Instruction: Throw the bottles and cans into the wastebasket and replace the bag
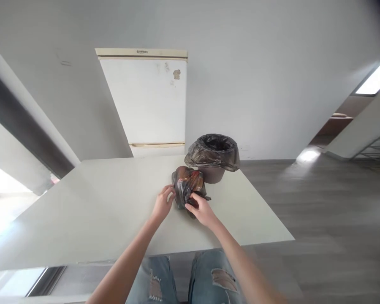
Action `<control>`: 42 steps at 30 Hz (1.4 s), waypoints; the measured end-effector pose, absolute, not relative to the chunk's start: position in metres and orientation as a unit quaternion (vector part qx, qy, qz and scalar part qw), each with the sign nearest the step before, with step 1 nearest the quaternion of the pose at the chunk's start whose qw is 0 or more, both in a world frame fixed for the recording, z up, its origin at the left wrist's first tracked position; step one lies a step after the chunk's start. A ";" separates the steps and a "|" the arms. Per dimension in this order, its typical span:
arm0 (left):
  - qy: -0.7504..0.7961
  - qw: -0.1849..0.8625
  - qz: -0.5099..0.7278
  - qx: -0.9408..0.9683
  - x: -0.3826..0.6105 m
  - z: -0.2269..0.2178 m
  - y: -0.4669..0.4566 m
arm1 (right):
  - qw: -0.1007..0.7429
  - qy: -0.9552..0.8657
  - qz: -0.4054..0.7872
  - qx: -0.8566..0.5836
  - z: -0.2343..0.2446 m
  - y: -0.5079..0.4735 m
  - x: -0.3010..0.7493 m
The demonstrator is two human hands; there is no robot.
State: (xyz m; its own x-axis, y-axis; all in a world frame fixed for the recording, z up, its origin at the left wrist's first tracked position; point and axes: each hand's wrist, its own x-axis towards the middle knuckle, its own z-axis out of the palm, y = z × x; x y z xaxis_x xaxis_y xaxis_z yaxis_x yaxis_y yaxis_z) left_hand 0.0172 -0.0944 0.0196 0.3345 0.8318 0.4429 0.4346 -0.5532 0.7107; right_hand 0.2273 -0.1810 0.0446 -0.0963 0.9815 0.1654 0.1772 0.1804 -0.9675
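Observation:
A filled dark plastic bag (189, 181) sits on the white table, with reddish and orange contents showing through its thin film. My left hand (164, 202) is at the bag's left side, fingers curled and pinching its edge. From the right, my right hand (202, 210) pinches the gathered film on the near side between thumb and fingers. Just behind the bag stands a brown trash can (211, 174), its rim covered by a black liner (213, 154) folded over the outside. The bag touches or nearly touches the can; I cannot tell which.
The white table (114, 211) spans the area in front of my knees, its right edge beside the trash can. Beyond its far edge, a white refrigerator (148, 97) stands against the grey wall. Grey wood-look floor (319, 219) lies to the right, with a metal rack (378, 147) farther off.

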 end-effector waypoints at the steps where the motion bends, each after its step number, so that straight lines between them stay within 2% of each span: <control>1: 0.399 0.250 0.421 0.775 0.009 0.020 -0.078 | 0.477 -0.607 0.423 -0.475 0.044 -0.166 0.221; 5: 0.391 0.260 0.433 0.770 -0.010 0.029 -0.039 | 0.489 -0.605 0.460 -0.427 0.039 -0.112 0.200; 8: 0.332 0.321 0.435 0.773 -0.014 0.029 -0.034 | 0.477 -0.619 0.505 -0.367 0.034 -0.091 0.190; 12: 0.338 0.377 0.498 0.703 -0.021 0.014 -0.033 | 0.455 -0.621 0.565 -0.297 0.029 -0.088 0.196; 15: 0.344 0.402 0.544 0.651 -0.029 0.004 -0.026 | 0.425 -0.622 0.587 -0.297 0.025 -0.088 0.207; 18: 0.295 0.528 0.576 0.550 -0.035 0.003 -0.018 | 0.427 -0.619 0.568 -0.334 0.021 -0.082 0.214; 20: 0.266 0.592 0.568 0.506 -0.036 0.005 -0.017 | 0.471 -0.605 0.530 -0.362 0.018 -0.075 0.215; 24: 0.261 0.629 0.527 0.508 -0.033 0.009 -0.021 | 0.548 -0.590 0.435 -0.402 0.016 -0.067 0.210; 28: 0.255 0.661 0.481 0.517 -0.032 0.013 -0.028 | 0.549 -0.629 0.369 -0.408 0.016 -0.066 0.204; 31: 0.246 0.668 0.481 0.512 -0.034 0.016 -0.028 | 0.552 -0.635 0.355 -0.407 0.015 -0.065 0.207; 34: 0.251 0.642 0.543 0.480 -0.037 0.020 -0.023 | 0.581 -0.611 0.340 -0.416 0.015 -0.063 0.214; 38: 0.287 0.555 0.665 0.409 -0.045 0.019 -0.011 | 0.603 -0.587 0.338 -0.421 0.013 -0.061 0.218; 42: 0.333 0.473 0.731 0.360 -0.055 0.010 0.002 | 0.600 -0.580 0.330 -0.440 0.010 -0.062 0.217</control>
